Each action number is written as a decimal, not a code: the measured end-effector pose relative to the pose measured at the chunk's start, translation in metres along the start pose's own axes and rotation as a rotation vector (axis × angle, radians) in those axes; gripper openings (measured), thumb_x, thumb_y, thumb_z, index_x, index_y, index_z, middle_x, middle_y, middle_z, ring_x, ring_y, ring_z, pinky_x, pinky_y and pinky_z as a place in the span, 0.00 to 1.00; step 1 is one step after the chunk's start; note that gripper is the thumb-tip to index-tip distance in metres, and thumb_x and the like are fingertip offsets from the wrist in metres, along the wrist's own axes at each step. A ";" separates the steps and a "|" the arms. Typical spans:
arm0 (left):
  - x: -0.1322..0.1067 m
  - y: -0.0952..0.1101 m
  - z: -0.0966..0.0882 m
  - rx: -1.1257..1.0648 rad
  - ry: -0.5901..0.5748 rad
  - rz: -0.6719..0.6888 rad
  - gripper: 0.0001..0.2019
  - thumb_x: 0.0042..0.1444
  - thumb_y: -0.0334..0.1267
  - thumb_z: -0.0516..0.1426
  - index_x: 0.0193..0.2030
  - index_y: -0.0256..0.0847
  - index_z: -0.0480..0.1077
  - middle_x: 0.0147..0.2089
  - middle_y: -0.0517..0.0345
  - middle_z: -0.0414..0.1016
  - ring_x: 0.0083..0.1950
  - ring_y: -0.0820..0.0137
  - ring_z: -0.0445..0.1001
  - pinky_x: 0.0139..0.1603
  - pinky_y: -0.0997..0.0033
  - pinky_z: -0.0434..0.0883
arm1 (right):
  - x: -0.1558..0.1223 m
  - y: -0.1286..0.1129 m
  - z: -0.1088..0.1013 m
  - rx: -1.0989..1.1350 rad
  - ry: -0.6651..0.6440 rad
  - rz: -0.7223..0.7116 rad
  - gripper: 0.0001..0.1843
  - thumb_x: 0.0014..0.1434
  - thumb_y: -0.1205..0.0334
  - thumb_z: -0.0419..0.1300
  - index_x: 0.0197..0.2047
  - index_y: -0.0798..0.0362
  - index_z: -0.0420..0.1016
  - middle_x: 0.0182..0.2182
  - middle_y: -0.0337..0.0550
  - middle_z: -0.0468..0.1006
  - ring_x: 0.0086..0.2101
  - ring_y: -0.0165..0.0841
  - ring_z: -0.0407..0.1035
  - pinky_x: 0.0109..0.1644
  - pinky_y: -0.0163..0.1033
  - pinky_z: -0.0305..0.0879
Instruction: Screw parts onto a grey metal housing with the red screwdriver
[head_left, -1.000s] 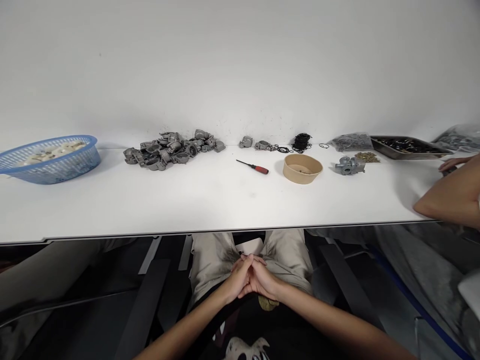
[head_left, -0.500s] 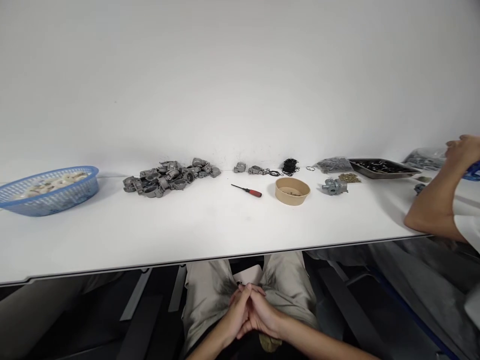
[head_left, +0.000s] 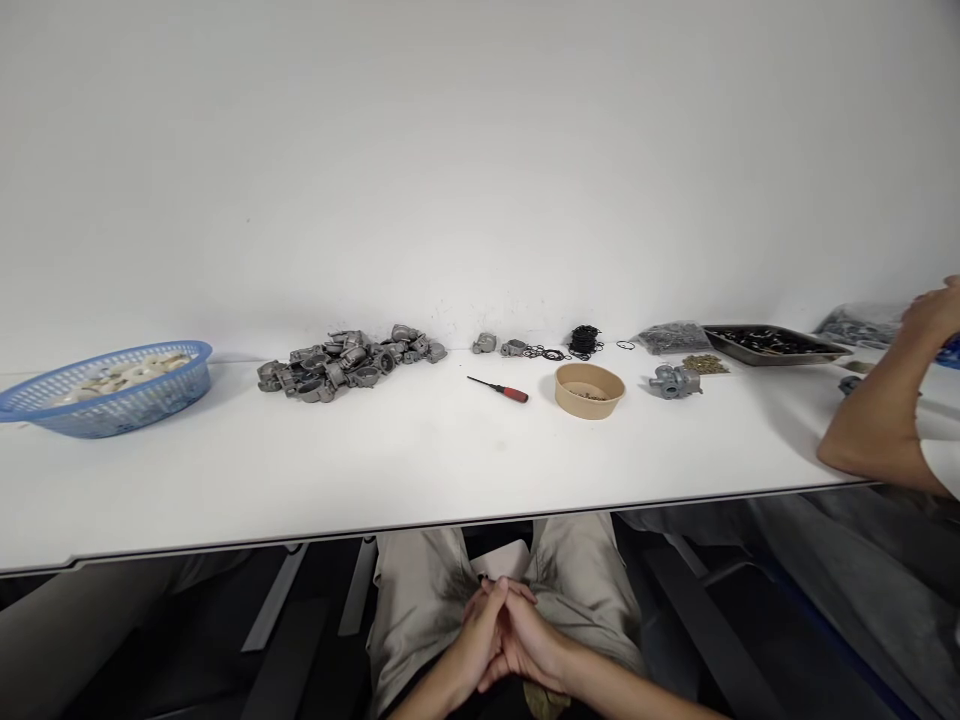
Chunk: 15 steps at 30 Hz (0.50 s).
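The white desk [head_left: 420, 470] runs across in front of me, its near edge just above my lap. At its left end sits a blue basket [head_left: 112, 395] with pale parts in it. Toward the far edge, left of the middle, lies a heap of grey metal castings [head_left: 345, 362]. Near the far right corner a dark tray [head_left: 772, 343] holds black pieces, and a co-worker's arm [head_left: 885, 420] leans on the right end of the desk. Right of the middle stands a tan paper bowl [head_left: 589, 390], with a single grey casting [head_left: 673, 381] just beside it on the right and a bundle of black rings [head_left: 583, 341] behind it by the far edge. A red-handled screwdriver [head_left: 501, 389] lies just left of the bowl.

My left hand [head_left: 474, 642] and right hand [head_left: 527, 648] rest below the desk's near edge on my lap, fingers interlaced and pressed together, holding nothing. The screwdriver is well apart from them, up on the desk beyond the edge.
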<state>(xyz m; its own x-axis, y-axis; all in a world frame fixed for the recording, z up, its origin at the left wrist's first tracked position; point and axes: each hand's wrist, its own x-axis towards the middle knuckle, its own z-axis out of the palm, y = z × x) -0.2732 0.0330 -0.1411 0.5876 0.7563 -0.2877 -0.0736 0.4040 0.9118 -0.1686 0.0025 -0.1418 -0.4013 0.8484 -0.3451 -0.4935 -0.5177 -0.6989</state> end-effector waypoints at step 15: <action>-0.003 0.005 0.002 0.015 -0.007 0.001 0.34 0.57 0.71 0.52 0.45 0.39 0.75 0.50 0.46 0.76 0.61 0.53 0.71 0.71 0.53 0.61 | 0.000 -0.001 0.002 -0.018 0.015 0.006 0.39 0.51 0.22 0.59 0.45 0.53 0.71 0.36 0.51 0.76 0.34 0.36 0.75 0.33 0.36 0.74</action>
<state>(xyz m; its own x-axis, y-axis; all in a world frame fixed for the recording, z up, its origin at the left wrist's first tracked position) -0.2737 0.0316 -0.1353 0.5930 0.7530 -0.2850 -0.0619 0.3955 0.9164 -0.1694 0.0024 -0.1399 -0.3924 0.8470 -0.3587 -0.4775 -0.5208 -0.7076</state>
